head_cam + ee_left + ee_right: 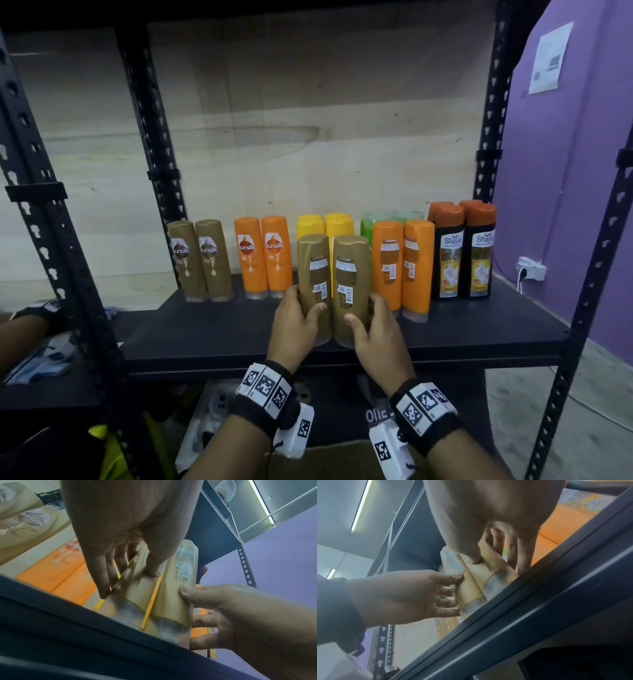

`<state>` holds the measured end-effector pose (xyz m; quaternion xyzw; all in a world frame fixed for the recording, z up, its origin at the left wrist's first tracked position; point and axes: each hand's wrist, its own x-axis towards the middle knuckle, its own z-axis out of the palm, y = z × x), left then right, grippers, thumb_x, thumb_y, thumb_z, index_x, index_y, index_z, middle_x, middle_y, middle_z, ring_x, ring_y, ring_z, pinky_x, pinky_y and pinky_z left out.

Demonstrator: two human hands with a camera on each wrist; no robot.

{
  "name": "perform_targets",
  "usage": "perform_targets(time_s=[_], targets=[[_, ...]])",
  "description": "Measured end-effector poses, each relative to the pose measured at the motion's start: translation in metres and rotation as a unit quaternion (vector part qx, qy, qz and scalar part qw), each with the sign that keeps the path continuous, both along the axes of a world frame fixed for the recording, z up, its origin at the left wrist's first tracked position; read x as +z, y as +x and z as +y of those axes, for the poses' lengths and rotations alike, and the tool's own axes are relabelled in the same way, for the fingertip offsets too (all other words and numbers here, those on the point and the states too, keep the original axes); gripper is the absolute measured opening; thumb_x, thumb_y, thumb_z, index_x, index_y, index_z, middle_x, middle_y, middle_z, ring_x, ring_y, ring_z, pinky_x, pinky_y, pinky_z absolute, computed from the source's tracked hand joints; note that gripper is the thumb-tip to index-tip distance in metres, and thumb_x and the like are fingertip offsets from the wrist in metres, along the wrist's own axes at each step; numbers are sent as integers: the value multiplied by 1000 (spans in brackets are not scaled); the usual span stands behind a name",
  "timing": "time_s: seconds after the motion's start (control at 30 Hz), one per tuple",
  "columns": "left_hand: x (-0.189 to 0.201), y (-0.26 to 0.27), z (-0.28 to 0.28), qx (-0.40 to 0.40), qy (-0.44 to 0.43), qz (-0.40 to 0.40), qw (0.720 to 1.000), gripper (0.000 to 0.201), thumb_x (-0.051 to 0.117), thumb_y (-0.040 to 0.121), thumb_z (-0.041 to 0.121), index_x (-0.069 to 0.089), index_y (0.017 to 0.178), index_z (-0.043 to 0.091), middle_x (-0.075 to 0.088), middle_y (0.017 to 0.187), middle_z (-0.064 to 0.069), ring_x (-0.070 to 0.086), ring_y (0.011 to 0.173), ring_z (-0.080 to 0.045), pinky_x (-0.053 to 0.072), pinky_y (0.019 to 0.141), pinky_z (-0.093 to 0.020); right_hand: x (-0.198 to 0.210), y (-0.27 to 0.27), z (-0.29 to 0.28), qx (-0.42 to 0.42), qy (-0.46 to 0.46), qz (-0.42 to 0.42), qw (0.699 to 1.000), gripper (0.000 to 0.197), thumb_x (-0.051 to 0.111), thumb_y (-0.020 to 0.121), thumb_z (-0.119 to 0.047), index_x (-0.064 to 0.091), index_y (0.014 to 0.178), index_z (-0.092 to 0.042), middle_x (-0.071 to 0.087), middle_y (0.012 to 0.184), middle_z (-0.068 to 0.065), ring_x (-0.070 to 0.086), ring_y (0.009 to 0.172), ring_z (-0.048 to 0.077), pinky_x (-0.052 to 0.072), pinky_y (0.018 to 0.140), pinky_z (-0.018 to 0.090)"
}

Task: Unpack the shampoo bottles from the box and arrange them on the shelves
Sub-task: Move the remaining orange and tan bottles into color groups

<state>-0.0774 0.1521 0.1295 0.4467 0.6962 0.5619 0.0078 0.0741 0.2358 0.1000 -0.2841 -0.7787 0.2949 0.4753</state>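
While both hands work at the front edge of the black shelf [212,342], each grips one gold bottle. Left hand [294,329]: fingers [102,574] wrapped round the far left side of the left gold bottle [313,274], thumb pressed on its near face; wrist angled up from below the shelf edge. Right hand [378,334]: thumb on the near face of the right gold bottle [351,277], fingers [522,553] curled round its right side; forearm rising from lower right. Both wrists carry black bands with white coded tags.

Both gold bottles stand upright, long axis vertical, clear caps down on the shelf, back labels with barcodes toward the person. They touch side by side, near the shelf's front edge, in front of the yellow bottles [323,226].

Behind: two gold Sunsilk bottles [202,260] at left, two orange Sunsilk bottles [263,257], green bottles [368,226], two orange bottles [404,267] back-label out, dark Shayla bottles [464,250] at right.
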Motion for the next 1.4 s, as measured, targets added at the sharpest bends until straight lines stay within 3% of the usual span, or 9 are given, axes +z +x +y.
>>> perform_targets(time_s=[0.13,0.23,0.33,0.43,0.6,0.83,1.1,1.3,1.4], targets=[[2,-6,3,-3,-16,-1,1000,35,69,97,25,53,128,19,66,127,-1,61,120,-20,52,100,-44,0,-4,4,1,8,-10,1000,47,60,101,-34,42,142,-21,57,136,0,57,121,16,54,96,40],[3,-10,6,-3,-34,3,999,35,68,98,26,51,128,18,66,129,-3,61,122,-23,51,101,-46,0,-8,10,1,7,-14,1000,48,59,102,-34,41,143,-20,55,138,1,56,121,16,52,96,38],[3,-13,11,-8,-46,1,999,33,65,100,24,48,128,16,64,132,-7,60,123,-26,49,98,-38,0,-14,16,15,9,-18,1000,49,57,103,-31,39,146,-17,52,141,3,54,125,18,48,98,32],[6,-16,22,-6,-62,-11,998,33,63,101,20,46,129,13,61,134,-10,57,125,-29,42,95,-32,2,-21,22,12,-1,-39,999,51,56,104,-28,35,149,-13,53,143,8,55,126,22,48,97,33],[10,-20,34,0,-76,-33,997,37,61,102,21,45,134,11,59,137,-11,55,129,-30,44,107,-42,5,-33,30,3,-10,-52,999,50,56,104,-24,35,147,-9,57,137,14,58,121,28,48,91,32],[14,-27,42,4,-103,-52,993,43,61,103,24,42,140,13,57,142,-11,53,133,-33,41,111,-44,12,-48,36,-13,-43,-62,997,48,56,104,-21,36,145,-6,57,136,17,58,122,33,48,94,38],[14,-31,41,33,-126,-10,991,41,62,102,31,45,137,17,61,138,-10,57,128,-35,44,105,-44,3,-49,39,-46,-55,-94,993,43,54,105,-33,41,140,-12,63,130,14,63,113,34,42,77,32],[14,-29,38,39,-144,-5,989,44,61,102,35,45,139,19,61,138,-11,57,127,-36,47,106,-48,2,-45,37,-56,-45,-141,987,41,54,104,-33,44,138,-12,63,127,13,63,112,32,46,80,35],[10,-29,36,51,-164,-10,985,42,61,101,36,51,134,12,62,135,-14,58,125,-37,48,104,-46,4,-40,37,-47,-51,-144,987,44,56,104,-30,43,142,-12,61,132,13,61,119,31,51,90,40]])
